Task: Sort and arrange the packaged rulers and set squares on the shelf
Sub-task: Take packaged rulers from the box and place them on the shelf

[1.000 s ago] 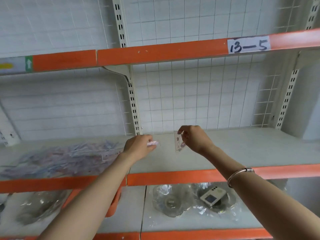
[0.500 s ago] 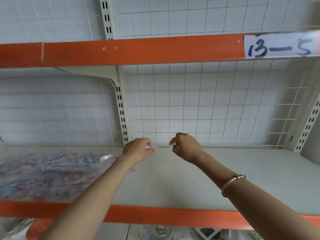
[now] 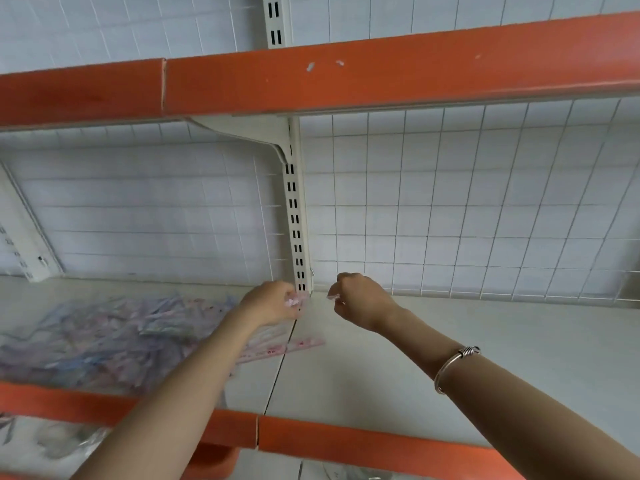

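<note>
Pack: a small pinkish, clear-wrapped piece is held above the shelf's back edge, at 3 o'clock of the left hand and 9 o'clock of the right hand; its contents are too blurred to be told.
Left hand: fingers are curled and the pack's pinkish corner is pinched at the fingertips.
Right hand: fingers are curled and a clear edge of the pack is pinched; a gap is kept between the two hands.
Ruler: a pink one is laid flat across the shelf seam, at 6 o'clock of the left hand, its left end hidden by the forearm; whether it belongs to the pinched pack cannot be told.
Pile: wrapped rulers are heaped at 8 o'clock of the left hand, well apart from the right hand.
Shelf: pale boards are edged in orange at the front.
Post: a slotted upright is seen at 12 o'clock, between the hands.
Bracelet: a silver band is worn on the right forearm.
</note>
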{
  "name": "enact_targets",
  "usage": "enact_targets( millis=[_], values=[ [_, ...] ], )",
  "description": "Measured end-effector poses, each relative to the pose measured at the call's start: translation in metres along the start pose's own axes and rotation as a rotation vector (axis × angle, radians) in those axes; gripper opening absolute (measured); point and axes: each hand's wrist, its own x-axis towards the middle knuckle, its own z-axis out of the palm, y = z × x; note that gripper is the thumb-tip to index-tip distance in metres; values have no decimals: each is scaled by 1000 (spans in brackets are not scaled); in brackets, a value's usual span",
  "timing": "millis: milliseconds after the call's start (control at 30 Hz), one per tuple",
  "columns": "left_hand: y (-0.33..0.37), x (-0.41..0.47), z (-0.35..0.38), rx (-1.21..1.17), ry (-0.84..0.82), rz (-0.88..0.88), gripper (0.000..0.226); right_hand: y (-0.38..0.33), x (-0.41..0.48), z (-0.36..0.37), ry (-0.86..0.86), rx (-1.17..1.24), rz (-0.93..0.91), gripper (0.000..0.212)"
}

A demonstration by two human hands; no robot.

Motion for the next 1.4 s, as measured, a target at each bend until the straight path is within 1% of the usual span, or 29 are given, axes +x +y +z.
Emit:
enact_targets(
  millis=[133,200,233,300,333,433,500,633,767,900,1000,1033,1133,1267,1400],
  values=[
    [-24,-4,0,-21,-58,-23,21,-19,11,19,-43,42,-3,34],
    [-34,-6,1,25,-92,-38,23,-27,16,29,-58,47,-14,33],
    [-39,-6,2,50,-117,-41,30,-31,18,34,-68,41,-22,33],
    [-47,-7,4,74,-161,-59,58,-38,21,44,-106,24,-27,35],
    [-51,-8,6,88,-175,-66,66,-40,21,49,-130,12,-28,37],
    [-57,-10,9,141,-246,-77,73,-42,23,58,-197,-13,-27,42],
    [-59,-11,10,137,-276,-78,71,-40,24,61,-230,-16,-11,44],
    [-64,-6,12,71,-304,-96,55,-33,22,65,-291,-11,47,51],
    [-65,-2,14,32,-324,-103,49,-23,20,63,-330,-14,96,50],
    [-69,-1,18,-29,-315,-102,51,-15,19,59,-361,-11,133,53],
    [-70,-1,19,-68,-299,-71,38,-13,18,58,-386,15,143,52],
    [-70,-1,19,-86,-278,-64,38,-13,18,58,-387,33,144,55],
    [-71,-1,21,-117,-203,-30,37,-16,19,57,-326,145,132,68],
    [-68,-3,22,-166,-155,6,35,-26,25,56,-184,247,56,62],
    [-62,-4,19,-233,-135,21,38,-38,32,59,-129,377,13,56]
  ],
)
